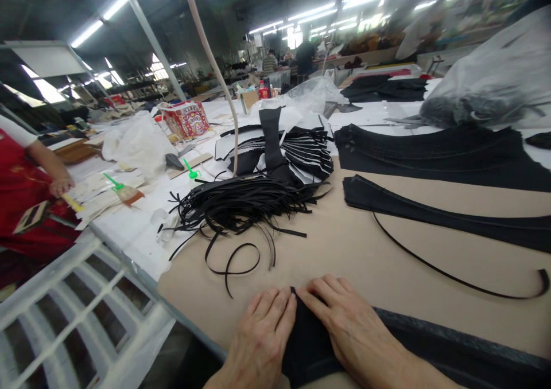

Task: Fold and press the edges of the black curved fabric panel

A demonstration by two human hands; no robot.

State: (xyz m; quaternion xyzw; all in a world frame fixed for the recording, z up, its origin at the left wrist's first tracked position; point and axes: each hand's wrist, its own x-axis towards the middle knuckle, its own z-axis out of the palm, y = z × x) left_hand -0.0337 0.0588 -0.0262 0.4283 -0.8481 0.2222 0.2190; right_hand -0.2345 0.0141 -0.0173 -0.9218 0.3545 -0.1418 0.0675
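Observation:
Both hands are at the end of a long black fabric piece (307, 349) near the front edge of the table. My left hand (267, 331) has its fingers pressed together on the piece's left edge. From the other side, my right hand (348, 320) grips the same end with bent fingers, thumb side toward the left hand. The fingertips nearly meet at the narrow tip, and they partly hide it. Rightward, the piece runs on under my right forearm. Just beyond the hands, a thin black strip (243, 272) lies curled on the tan board (327, 251).
A heap of black strips (241, 202) lies ahead, with fanned black pieces (305, 154) behind it. Black panels (430, 154) and a curved black piece (430, 211) lie right. A hose (215, 67) hangs down ahead. Leftward are a slatted white rack (73, 314) and a person in red (34, 188).

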